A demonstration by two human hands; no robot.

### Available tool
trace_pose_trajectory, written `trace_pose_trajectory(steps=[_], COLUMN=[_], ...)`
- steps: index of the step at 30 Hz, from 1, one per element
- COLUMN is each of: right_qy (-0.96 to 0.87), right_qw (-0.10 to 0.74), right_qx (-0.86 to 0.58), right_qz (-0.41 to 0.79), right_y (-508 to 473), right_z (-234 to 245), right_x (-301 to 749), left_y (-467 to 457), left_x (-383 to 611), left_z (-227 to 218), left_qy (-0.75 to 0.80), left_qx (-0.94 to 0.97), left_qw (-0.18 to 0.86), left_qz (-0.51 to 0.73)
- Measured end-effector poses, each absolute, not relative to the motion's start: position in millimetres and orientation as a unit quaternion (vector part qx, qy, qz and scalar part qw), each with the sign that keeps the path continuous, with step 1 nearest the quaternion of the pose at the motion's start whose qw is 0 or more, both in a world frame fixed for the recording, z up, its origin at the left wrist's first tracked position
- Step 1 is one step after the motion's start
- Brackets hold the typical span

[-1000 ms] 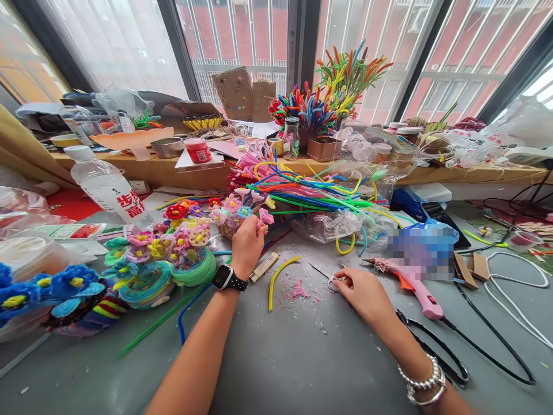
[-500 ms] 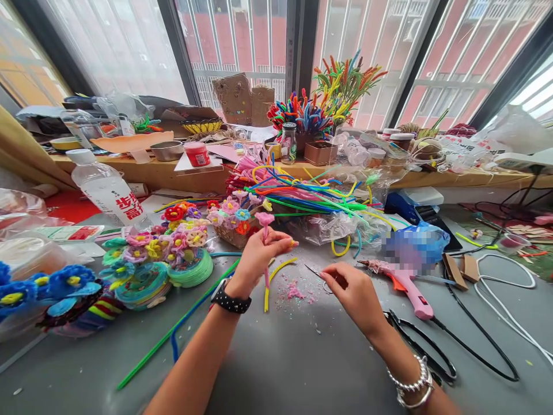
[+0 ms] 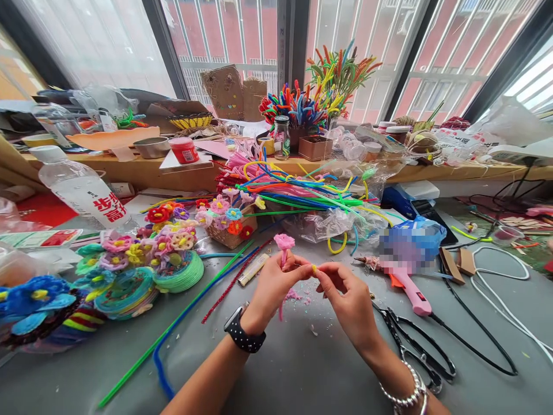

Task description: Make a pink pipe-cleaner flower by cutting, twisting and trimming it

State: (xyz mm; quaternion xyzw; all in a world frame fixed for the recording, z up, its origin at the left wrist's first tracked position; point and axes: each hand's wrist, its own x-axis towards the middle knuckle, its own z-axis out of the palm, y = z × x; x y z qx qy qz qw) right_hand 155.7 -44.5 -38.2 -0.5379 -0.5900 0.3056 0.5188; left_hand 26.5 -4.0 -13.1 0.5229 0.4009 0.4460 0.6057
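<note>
My left hand (image 3: 280, 282) is closed round the stem of a pink pipe-cleaner flower (image 3: 284, 242), whose bloom stands above the fingers and whose stem end shows below. Its thumb and forefinger also reach a small yellow pipe-cleaner piece (image 3: 314, 268). From the other side, the fingertips of my right hand (image 3: 345, 294) pinch that same yellow piece, so the two hands meet there. Pink fluff scraps (image 3: 294, 294) lie on the grey table behind the hands. Whether the right palm holds anything else is hidden.
To the right lie black-handled scissors (image 3: 415, 346) and a pink glue gun (image 3: 415, 294) with its cord. On the left are pots of pipe-cleaner flowers (image 3: 179, 271), a water bottle (image 3: 86, 190) and long green pipe cleaners (image 3: 173, 328). A lighter (image 3: 253, 271) sits beside my left hand.
My hands have come together at the yellow piece. The thin pointed metal tool held in my right fingertips no longer shows. The view has shifted slightly, and the pink flower sits lower.
</note>
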Motion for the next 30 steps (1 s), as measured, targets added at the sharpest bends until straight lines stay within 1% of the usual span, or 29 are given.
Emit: trace_pose_trajectory(steps=[2, 7, 9, 13, 18, 22, 26, 30], right_qy=[-0.591, -0.585, -0.586, -0.612, -0.652, -0.665, -0.680, -0.688], right_qw=[0.517, 0.521, 0.518, 0.492, 0.460, 0.439, 0.421, 0.415], right_qx=[-0.545, -0.557, -0.561, -0.571, -0.579, -0.589, -0.591, -0.591], right_qz=[0.297, 0.277, 0.272, 0.239, 0.166, 0.133, 0.103, 0.078], right_y=[-44, -44, -44, -45, -44, -44, -43, -43], right_z=[-37, -35, -34, -33, -34, -37, -39, -41], right_x=[158, 160, 161, 162, 163, 162, 163, 163], left_y=[-6, -9, -9, -10, -12, -15, -15, -15], left_x=[28, 32, 32, 33, 35, 36, 37, 39], left_z=[-12, -15, -18, -25, -27, -27, -29, -30], left_qy=[0.412, 0.388, 0.398, 0.439, 0.492, 0.507, 0.520, 0.514], left_qx=[0.535, 0.549, 0.559, 0.586, 0.635, 0.665, 0.673, 0.647], left_qw=[0.586, 0.582, 0.562, 0.494, 0.395, 0.340, 0.322, 0.360], left_qz=[0.448, 0.457, 0.463, 0.469, 0.445, 0.429, 0.415, 0.433])
